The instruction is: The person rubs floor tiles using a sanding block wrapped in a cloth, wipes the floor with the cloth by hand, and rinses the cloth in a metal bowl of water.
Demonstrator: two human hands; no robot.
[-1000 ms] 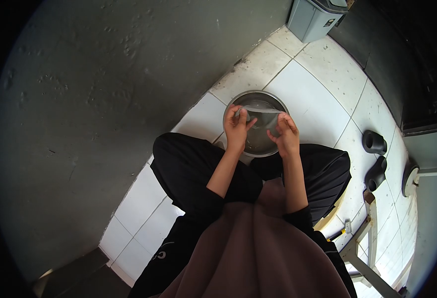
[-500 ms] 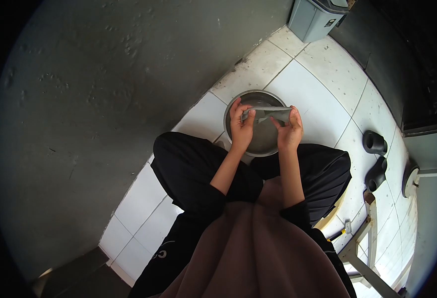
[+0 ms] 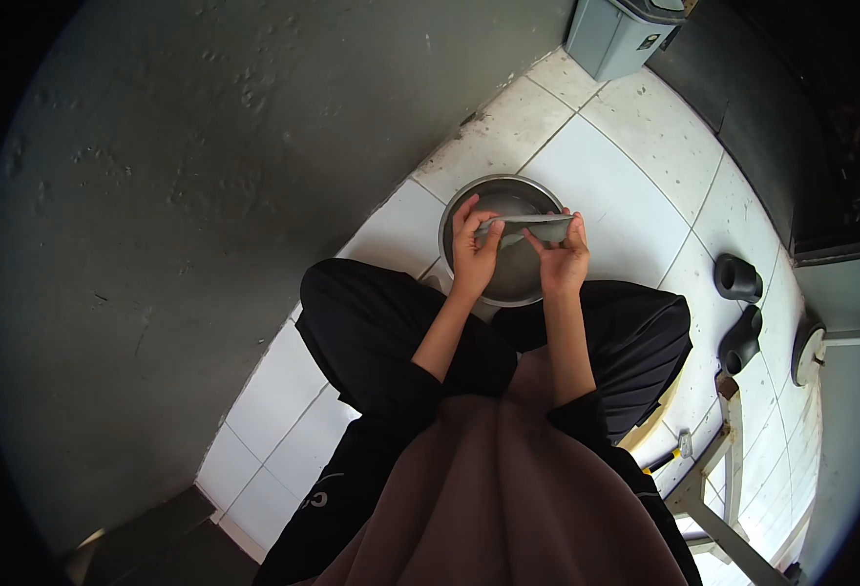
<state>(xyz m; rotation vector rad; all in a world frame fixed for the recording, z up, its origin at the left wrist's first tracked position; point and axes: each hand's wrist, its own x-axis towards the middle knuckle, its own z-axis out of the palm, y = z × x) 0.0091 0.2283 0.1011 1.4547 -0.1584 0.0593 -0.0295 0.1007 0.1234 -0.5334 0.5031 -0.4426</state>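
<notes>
A thin grey piece that looks like cloth (image 3: 550, 230) is stretched between my two hands above a round metal basin (image 3: 446, 244). My left hand (image 3: 475, 252) pinches its left end between thumb and fingers. At the other end, my right hand (image 3: 566, 257) grips the upper right corner, while its thumb reaches inward near the piece's lower edge. The basin stands on the floor in front of my crossed legs, with what looks like water in it. Whether the piece is folded or layered I cannot tell.
A grey bin (image 3: 613, 41) stands at the far end by the wall (image 3: 254, 176). Black clogs (image 3: 738, 280) lie on the white tiled floor (image 3: 620, 195) to the right. Nearer me are a yellow-and-black handled tool (image 3: 682, 447) and a pale metal frame (image 3: 708, 479).
My right hand has shifted slightly left and its end of the piece sags a little more. My left hand keeps its hold in nearly the same place.
</notes>
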